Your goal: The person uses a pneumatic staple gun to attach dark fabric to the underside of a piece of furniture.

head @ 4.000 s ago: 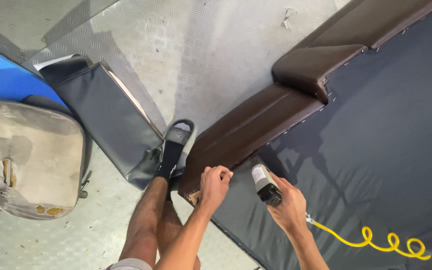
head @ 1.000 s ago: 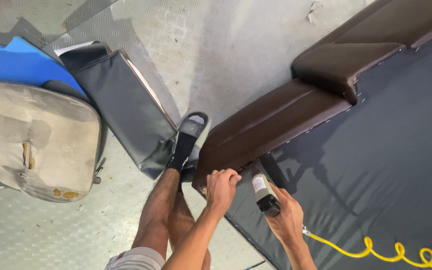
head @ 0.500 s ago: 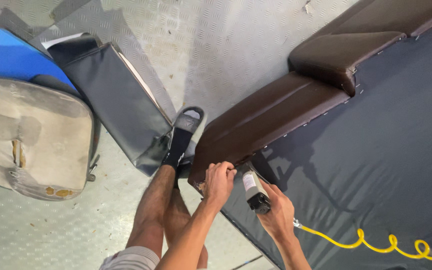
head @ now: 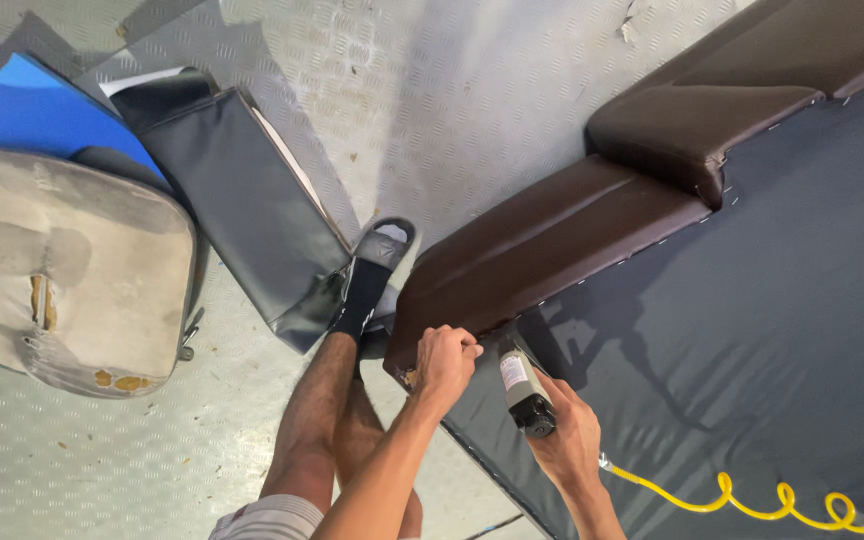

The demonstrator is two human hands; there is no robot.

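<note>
Nearest, right hand closed around staple gun, nozzle aimed up at the seam where grey backing cloth meets brown leather frame edge; yellow coiled hose trails from its base. Left hand just beside the gun, fingers clenched on the leather corner. Sandalled foot beyond. Farther left, dark cushion, worn beige seat
</note>
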